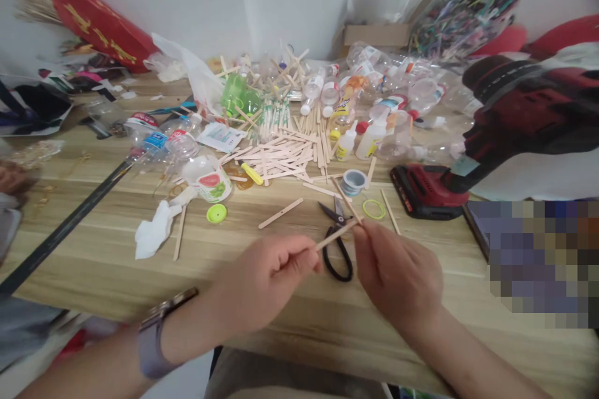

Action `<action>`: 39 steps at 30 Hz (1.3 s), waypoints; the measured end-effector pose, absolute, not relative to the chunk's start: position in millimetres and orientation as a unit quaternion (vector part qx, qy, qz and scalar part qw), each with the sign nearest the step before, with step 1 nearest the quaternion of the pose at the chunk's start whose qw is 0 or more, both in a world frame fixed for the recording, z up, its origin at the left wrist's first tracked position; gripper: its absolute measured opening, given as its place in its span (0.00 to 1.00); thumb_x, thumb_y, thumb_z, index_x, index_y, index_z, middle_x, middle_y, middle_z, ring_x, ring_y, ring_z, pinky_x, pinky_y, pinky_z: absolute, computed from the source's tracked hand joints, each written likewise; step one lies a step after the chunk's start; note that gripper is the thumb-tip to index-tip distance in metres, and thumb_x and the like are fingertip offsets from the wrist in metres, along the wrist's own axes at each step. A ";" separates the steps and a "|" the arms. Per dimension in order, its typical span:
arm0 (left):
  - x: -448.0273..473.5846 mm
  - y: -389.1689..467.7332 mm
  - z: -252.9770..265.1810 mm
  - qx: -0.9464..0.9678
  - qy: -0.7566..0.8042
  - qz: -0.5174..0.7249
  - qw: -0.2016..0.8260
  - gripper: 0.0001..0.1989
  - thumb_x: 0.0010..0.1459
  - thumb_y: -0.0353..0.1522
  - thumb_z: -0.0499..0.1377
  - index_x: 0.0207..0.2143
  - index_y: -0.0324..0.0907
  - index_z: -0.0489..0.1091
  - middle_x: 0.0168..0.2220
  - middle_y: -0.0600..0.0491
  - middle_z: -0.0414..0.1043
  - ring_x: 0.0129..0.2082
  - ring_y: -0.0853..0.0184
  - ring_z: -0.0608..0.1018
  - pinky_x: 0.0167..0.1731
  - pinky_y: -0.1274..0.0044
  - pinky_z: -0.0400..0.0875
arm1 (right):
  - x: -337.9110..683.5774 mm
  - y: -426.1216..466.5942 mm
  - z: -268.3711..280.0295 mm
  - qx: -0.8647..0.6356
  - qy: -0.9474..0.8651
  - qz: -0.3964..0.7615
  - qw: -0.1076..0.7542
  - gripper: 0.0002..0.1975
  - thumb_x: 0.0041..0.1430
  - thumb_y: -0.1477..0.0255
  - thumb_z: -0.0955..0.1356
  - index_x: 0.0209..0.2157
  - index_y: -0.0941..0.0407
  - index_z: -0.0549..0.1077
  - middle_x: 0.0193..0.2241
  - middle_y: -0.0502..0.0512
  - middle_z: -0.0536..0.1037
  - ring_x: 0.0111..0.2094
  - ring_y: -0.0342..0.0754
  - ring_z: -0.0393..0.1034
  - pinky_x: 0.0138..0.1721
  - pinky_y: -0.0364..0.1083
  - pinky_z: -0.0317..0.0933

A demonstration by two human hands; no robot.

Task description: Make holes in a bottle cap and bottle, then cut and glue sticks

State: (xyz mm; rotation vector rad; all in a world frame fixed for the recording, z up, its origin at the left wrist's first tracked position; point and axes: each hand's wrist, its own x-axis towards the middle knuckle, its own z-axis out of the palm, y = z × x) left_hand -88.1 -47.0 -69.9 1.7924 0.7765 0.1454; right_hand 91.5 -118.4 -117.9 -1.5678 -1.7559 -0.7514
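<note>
My left hand [276, 277] is closed, pinching one end of a flat wooden craft stick [333, 237]. My right hand [402, 277] pinches the spot where this stick meets a second craft stick [345, 198], which points up and away. The two sticks touch at an angle at my right fingertips. Just beneath them on the table lie black-handled scissors [340, 265] with their blades apart. A loose craft stick [281, 213] rests beyond my left hand. Past the scissors are a grey roll of tape [354, 182] and a yellow-green ring [374, 209].
A large pile of craft sticks [281, 159] covers the table's middle, with plastic bottles [409, 84] and glue bottles [372, 140] behind. A red-black power tool [510, 124] stands at right. On the left are a jug [206, 177], tissue [154, 230] and a long dark bar [65, 224].
</note>
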 end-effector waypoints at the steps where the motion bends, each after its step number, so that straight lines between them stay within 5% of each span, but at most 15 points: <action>1: -87.6 -50.8 -69.1 0.685 0.325 0.045 0.651 0.17 0.65 0.44 0.50 0.31 0.43 0.66 0.17 0.62 0.53 0.17 0.74 0.57 0.18 0.81 0.51 | 94.3 -119.9 -119.7 -0.589 -0.674 -0.281 0.346 0.11 0.69 0.75 0.60 0.35 0.60 0.71 0.19 0.50 0.74 0.19 0.43 0.67 0.23 0.44 0.53; 4: -85.7 -61.0 -70.2 0.460 0.294 -0.021 0.838 0.19 0.60 0.51 0.54 0.34 0.45 0.63 0.13 0.67 0.42 0.12 0.75 0.43 0.11 0.81 0.39 | 101.3 -121.7 -125.9 -0.604 -0.657 -0.252 0.375 0.11 0.69 0.74 0.59 0.42 0.57 0.72 0.25 0.52 0.77 0.22 0.45 0.68 0.24 0.45 0.54; 7: -85.3 -64.0 -76.0 0.480 0.299 -0.028 0.824 0.19 0.62 0.51 0.51 0.34 0.45 0.64 0.14 0.66 0.42 0.12 0.75 0.44 0.11 0.81 0.41 | 102.1 -120.6 -127.2 -0.607 -0.657 -0.231 0.383 0.11 0.69 0.74 0.59 0.40 0.56 0.72 0.26 0.53 0.78 0.22 0.45 0.69 0.24 0.45 0.54; 13: -90.9 -54.4 -85.8 0.872 0.364 0.050 0.322 0.09 0.62 0.29 0.49 0.34 0.43 0.68 0.23 0.54 0.63 0.24 0.67 0.66 0.25 0.78 0.57 | 89.9 -121.3 -109.2 -0.637 -0.671 -0.260 0.276 0.20 0.70 0.70 0.58 0.22 0.55 0.67 0.14 0.48 0.70 0.14 0.42 0.63 0.19 0.44 0.48; 17: -90.9 -47.5 -85.4 0.922 0.355 -0.019 0.152 0.15 0.58 0.22 0.47 0.39 0.41 0.70 0.26 0.50 0.66 0.25 0.64 0.69 0.25 0.77 0.58 | 83.6 -121.4 -109.9 -0.688 -0.655 -0.243 0.198 0.23 0.69 0.70 0.56 0.20 0.54 0.65 0.11 0.47 0.66 0.10 0.42 0.57 0.15 0.44 0.40; 20: -88.9 -42.9 -81.6 0.900 0.367 0.019 0.236 0.12 0.60 0.25 0.47 0.38 0.41 0.70 0.26 0.52 0.64 0.25 0.66 0.67 0.25 0.78 0.59 | 79.6 -121.2 -116.5 -0.693 -0.641 -0.234 0.234 0.20 0.69 0.70 0.57 0.23 0.55 0.68 0.12 0.47 0.68 0.11 0.43 0.58 0.16 0.43 0.42; 25: -86.1 -35.4 -77.2 0.577 0.325 -0.013 0.749 0.17 0.65 0.43 0.49 0.34 0.41 0.68 0.20 0.62 0.49 0.16 0.75 0.49 0.16 0.82 0.46 | 72.9 -123.2 -122.1 -0.585 -0.710 -0.178 0.349 0.13 0.68 0.76 0.59 0.29 0.57 0.68 0.20 0.51 0.74 0.20 0.42 0.65 0.24 0.44 0.53; 28: -86.6 -37.7 -83.0 0.385 0.270 -0.031 0.882 0.15 0.63 0.43 0.53 0.35 0.41 0.67 0.18 0.64 0.47 0.16 0.76 0.42 0.14 0.82 0.39 | 74.5 -124.2 -125.2 -0.567 -0.715 -0.167 0.373 0.10 0.68 0.78 0.59 0.34 0.57 0.68 0.22 0.52 0.73 0.23 0.44 0.65 0.26 0.44 0.56; 34: -89.3 -53.5 -89.3 0.416 0.262 -0.023 0.871 0.16 0.64 0.45 0.50 0.32 0.43 0.63 0.14 0.65 0.47 0.13 0.75 0.44 0.13 0.81 0.40 | 81.9 -127.5 -130.4 -0.554 -0.727 -0.196 0.355 0.07 0.67 0.80 0.59 0.42 0.62 0.67 0.23 0.54 0.72 0.25 0.47 0.63 0.28 0.46 0.59; 39: -91.2 -54.3 -78.9 0.786 0.311 0.048 0.533 0.16 0.67 0.38 0.46 0.27 0.42 0.60 0.20 0.59 0.58 0.20 0.72 0.61 0.21 0.79 0.52 | 78.4 -132.2 -120.4 -0.537 -0.745 -0.193 0.345 0.07 0.66 0.81 0.61 0.33 0.57 0.66 0.20 0.51 0.71 0.22 0.46 0.63 0.26 0.46 0.56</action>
